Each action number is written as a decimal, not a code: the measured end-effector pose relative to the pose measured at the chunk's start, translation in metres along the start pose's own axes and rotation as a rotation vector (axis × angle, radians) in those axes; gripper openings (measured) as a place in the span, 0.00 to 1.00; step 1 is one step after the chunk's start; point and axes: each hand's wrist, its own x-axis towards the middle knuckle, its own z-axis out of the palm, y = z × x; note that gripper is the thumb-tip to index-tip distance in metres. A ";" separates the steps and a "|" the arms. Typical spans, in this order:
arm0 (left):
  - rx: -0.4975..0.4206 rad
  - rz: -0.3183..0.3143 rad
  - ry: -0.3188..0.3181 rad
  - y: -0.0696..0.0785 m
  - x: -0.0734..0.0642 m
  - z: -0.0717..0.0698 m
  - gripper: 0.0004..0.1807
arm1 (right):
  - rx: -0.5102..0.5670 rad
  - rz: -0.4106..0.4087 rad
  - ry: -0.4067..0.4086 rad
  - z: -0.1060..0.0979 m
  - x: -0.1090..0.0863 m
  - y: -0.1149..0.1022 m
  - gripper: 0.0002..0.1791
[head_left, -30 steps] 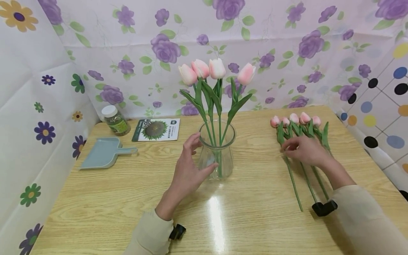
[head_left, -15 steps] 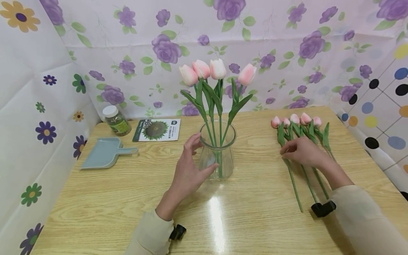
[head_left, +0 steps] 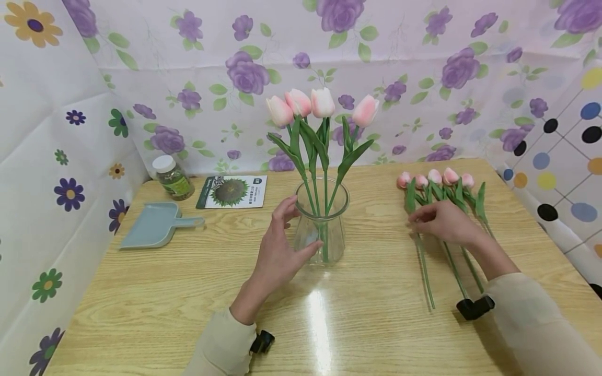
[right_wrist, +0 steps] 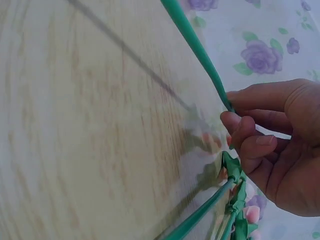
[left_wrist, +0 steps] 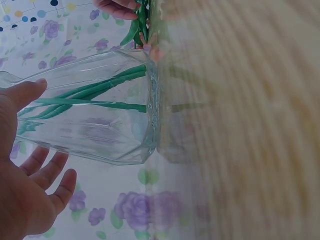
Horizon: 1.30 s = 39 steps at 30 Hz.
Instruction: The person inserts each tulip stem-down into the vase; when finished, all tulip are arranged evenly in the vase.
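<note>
A clear glass vase (head_left: 335, 240) stands mid-table with several pink-and-white tulips (head_left: 322, 103) upright in it. Round the vase's left side curves my left hand (head_left: 277, 250), its thumb across the front and its fingers at the rim and side. In the left wrist view the stems show through the glass (left_wrist: 110, 142). On the right, my right hand (head_left: 444, 223) pinches the green stem (right_wrist: 196, 46) of one tulip between thumb and fingertips. That stem slants above the table and casts a shadow. Other tulips (head_left: 450, 176) lie beside it, partly under the hand.
At the back left stand a white-lidded jar (head_left: 173, 177) and a flat sunflower seed packet (head_left: 232, 191). A grey-blue dustpan (head_left: 152, 224) lies nearer the left edge. Floral sheets (head_left: 202, 52) rise behind and beside the wooden table (head_left: 155, 313).
The pinched tulip's stem end has swung left and up a little, and the right hand has shifted slightly left with it. The left hand and vase have stayed put.
</note>
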 end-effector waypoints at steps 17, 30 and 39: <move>0.002 0.017 0.003 -0.001 0.002 0.001 0.59 | 0.118 0.017 0.048 -0.004 0.001 -0.017 0.16; -0.011 -0.012 -0.006 0.001 0.001 0.000 0.60 | 0.219 0.024 0.136 -0.001 0.003 -0.037 0.22; -0.016 -0.021 -0.007 0.001 0.000 0.000 0.59 | 0.440 0.008 0.222 0.001 0.005 -0.050 0.21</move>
